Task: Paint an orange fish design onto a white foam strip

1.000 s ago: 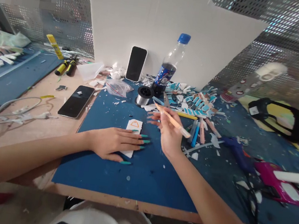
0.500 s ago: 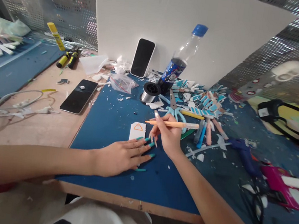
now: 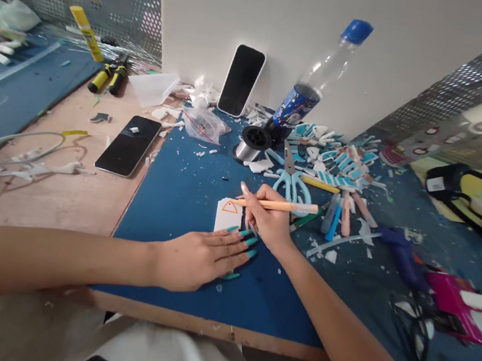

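A small white card (image 3: 225, 220) lies on the blue mat (image 3: 175, 201), an orange triangle drawn near its top edge. Flat across the card's lower part rests my left hand (image 3: 203, 256), fingers stretched out, long turquoise nails pointing right; the card's bottom is hidden under it. My right hand (image 3: 271, 223) pinches an orange marker pen (image 3: 276, 205), held almost level. Its tip is over the card at the triangle's right side; whether it touches cannot be made out. Light-blue scissors (image 3: 290, 178) lie just beyond my right hand.
Behind the card stand a wire spool (image 3: 252, 144), a cola bottle (image 3: 297, 102) and an upright phone (image 3: 241, 80). Another phone (image 3: 128, 145) lies left. Foam scraps (image 3: 338, 158) pile at the back right. A glue gun (image 3: 403, 257) and a pink case (image 3: 456, 306) lie right.
The marker's tip has come left and down onto the drawn triangle, from just right of the card's top. My left hand stays on the card. The camera view has shifted slightly.
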The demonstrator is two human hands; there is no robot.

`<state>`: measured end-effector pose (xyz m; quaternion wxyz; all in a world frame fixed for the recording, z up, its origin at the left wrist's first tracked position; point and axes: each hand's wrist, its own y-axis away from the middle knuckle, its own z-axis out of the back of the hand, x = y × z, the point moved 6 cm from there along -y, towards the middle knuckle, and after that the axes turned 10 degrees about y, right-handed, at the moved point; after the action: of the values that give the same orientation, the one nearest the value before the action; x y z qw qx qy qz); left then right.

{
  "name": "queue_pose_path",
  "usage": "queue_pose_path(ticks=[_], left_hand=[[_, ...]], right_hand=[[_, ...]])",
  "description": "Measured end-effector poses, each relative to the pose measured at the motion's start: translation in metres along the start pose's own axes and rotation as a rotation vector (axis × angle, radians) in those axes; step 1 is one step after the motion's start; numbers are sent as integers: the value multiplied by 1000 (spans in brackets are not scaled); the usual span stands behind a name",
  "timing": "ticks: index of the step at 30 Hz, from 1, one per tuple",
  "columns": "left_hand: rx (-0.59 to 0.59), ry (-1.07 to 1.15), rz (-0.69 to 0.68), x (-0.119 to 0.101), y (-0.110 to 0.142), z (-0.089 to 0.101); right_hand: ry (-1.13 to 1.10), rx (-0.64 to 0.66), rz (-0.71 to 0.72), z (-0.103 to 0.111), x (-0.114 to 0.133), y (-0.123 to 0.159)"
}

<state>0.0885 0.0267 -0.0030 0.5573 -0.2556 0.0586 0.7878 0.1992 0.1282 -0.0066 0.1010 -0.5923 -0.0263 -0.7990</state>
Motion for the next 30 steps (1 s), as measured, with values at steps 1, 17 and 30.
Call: queue_pose_path(ticks=[1,17,30], left_hand=[[-17,10,-12,0,1,1],[-45,6,-42,-1,1,3],[-30,-19,-37,-1,2,2]], right_hand=[[4,4,-1,0,0,0],[76,36,13,-4,3,3],[115,61,25,-5,1,4]])
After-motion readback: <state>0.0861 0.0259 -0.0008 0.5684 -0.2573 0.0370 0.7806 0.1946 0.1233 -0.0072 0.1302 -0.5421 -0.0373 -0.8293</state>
